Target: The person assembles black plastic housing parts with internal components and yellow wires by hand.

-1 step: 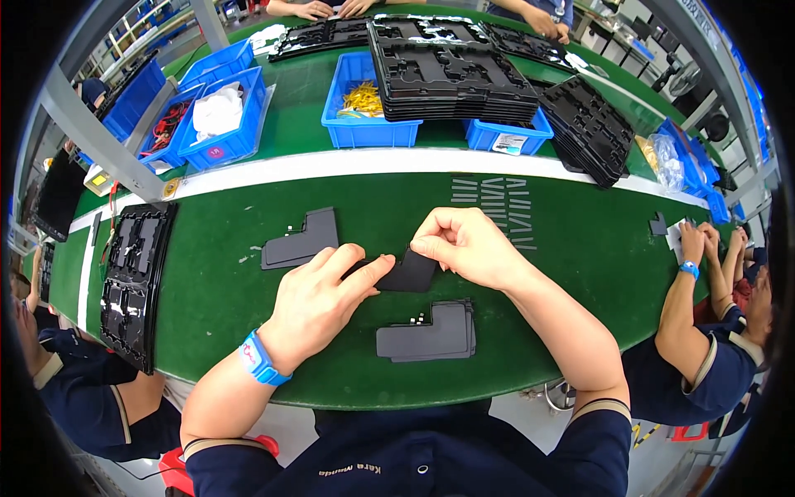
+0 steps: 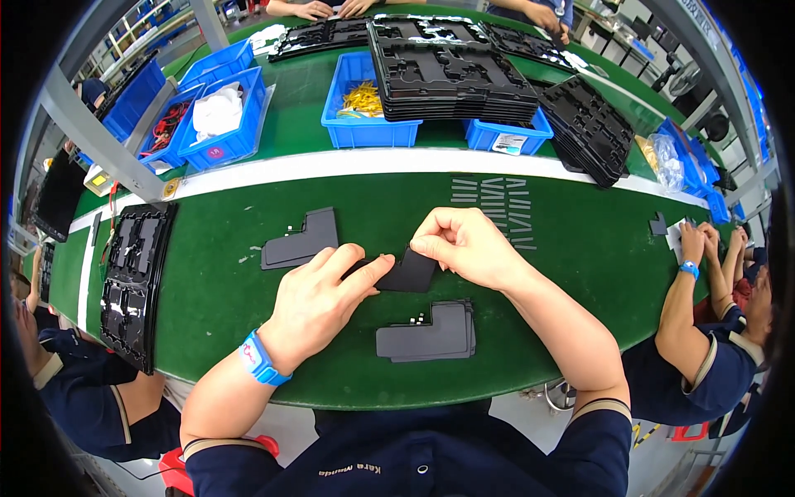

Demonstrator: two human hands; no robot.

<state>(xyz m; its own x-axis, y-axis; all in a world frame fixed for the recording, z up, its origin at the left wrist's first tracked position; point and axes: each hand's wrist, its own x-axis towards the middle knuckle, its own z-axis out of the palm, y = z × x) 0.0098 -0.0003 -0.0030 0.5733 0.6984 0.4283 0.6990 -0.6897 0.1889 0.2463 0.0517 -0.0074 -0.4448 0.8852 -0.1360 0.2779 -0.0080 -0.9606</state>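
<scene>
My left hand (image 2: 325,291) and my right hand (image 2: 465,248) hold a flat black L-shaped part (image 2: 409,277) between them, just above the green tabletop. The left thumb and index finger pinch its left arm, which the hand partly covers. At the raised right arm, the right thumb and fingers close on the upper edge. Nearer to me lies a small stack of dark grey L-shaped parts (image 2: 426,335) with little metal tabs at the inner corner. Similar grey L-shaped parts (image 2: 302,242) lie beyond my left hand.
Thin grey strips (image 2: 494,203) lie in rows beyond my right hand. A black moulded tray (image 2: 132,282) rests at left. At the back are stacked black trays (image 2: 451,74), a blue bin (image 2: 373,132) with yellow pieces, and other bins. Co-workers sit on both sides and across.
My hands and the black part hold the same position. Across the table, at the upper right, a co-worker's hand has shifted slightly.
</scene>
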